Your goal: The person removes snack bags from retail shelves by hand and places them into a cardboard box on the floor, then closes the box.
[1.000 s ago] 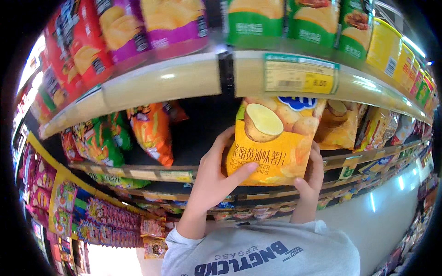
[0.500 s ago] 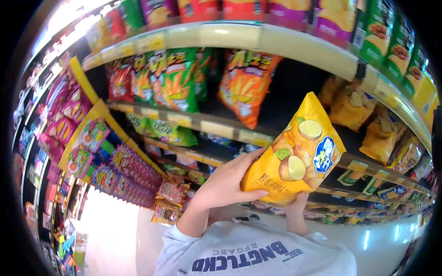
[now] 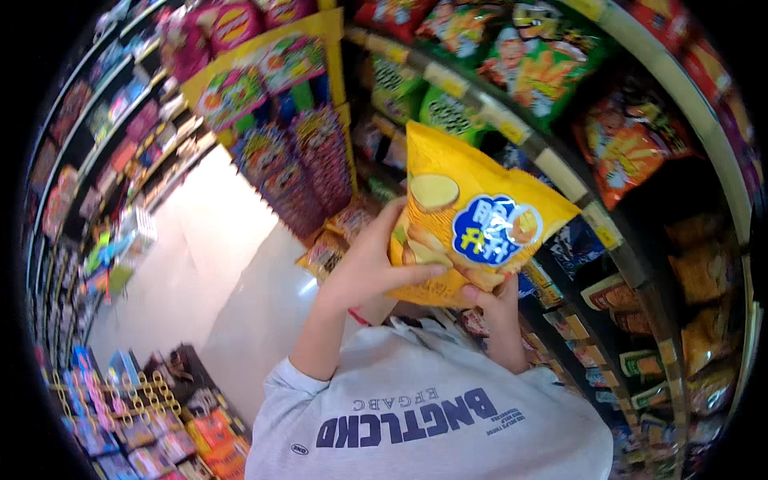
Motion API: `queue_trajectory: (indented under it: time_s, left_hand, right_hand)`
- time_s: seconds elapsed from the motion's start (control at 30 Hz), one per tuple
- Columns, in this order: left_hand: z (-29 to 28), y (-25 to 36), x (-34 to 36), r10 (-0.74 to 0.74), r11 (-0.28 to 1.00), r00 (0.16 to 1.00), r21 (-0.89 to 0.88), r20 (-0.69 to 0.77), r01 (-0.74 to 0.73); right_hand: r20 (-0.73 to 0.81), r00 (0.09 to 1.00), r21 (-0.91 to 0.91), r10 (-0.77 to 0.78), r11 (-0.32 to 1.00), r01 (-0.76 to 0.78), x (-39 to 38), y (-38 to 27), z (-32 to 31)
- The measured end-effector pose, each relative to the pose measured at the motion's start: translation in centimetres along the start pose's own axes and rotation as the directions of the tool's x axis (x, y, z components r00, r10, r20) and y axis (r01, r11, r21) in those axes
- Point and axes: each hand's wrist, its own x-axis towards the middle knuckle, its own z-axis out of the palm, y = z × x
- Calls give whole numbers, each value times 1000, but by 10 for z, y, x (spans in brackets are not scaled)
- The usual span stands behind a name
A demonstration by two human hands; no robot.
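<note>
A yellow bag of chips (image 3: 472,224) with potato pictures and a blue emblem is held upright at a tilt in front of me. My left hand (image 3: 368,264) grips its left side, thumb lying across the front. My right hand (image 3: 496,308) holds the lower right, thumb on the front and other fingers mostly hidden by the bag. My grey shirt shows below, and packed snack shelves stand just behind the bag.
Curved snack shelves (image 3: 608,224) run along the right, with green and orange bags. A yellow cardboard display (image 3: 336,48) holds hanging packs. A pale aisle floor (image 3: 200,248) stretches to the left, beside more shelving and a low display (image 3: 148,432) of colourful goods.
The view has swung left and downward, bringing in the aisle and shifting the snack shelves to the right. The yellow bag has tilted and turned, still in both hands.
</note>
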Motion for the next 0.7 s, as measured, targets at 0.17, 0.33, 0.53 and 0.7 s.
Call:
queue_trajectory:
  time_s: [0.17, 0.33, 0.53, 0.7]
  left_hand:
    - [-28, -47, -33, -135, 991, 932, -55, -337, 123]
    - [-49, -85, -46, -265, 964, 839, -158, -474, 215]
    - [-59, -140, -47, -441, 889, 714, -371, -544, 266]
    - [-33, -240, -64, -546, 829, 638, -461, -542, 318]
  right_hand:
    - [197, 968, -43, 152, 988, -146, 28, 22, 34]
    - [274, 909, -11, 314, 946, -324, 65, 44, 64]
    - [379, 779, -273, 500, 864, -422, 118, 115, 63]
    - [387, 598, -598, 702, 684, -417, 139, 196, 33]
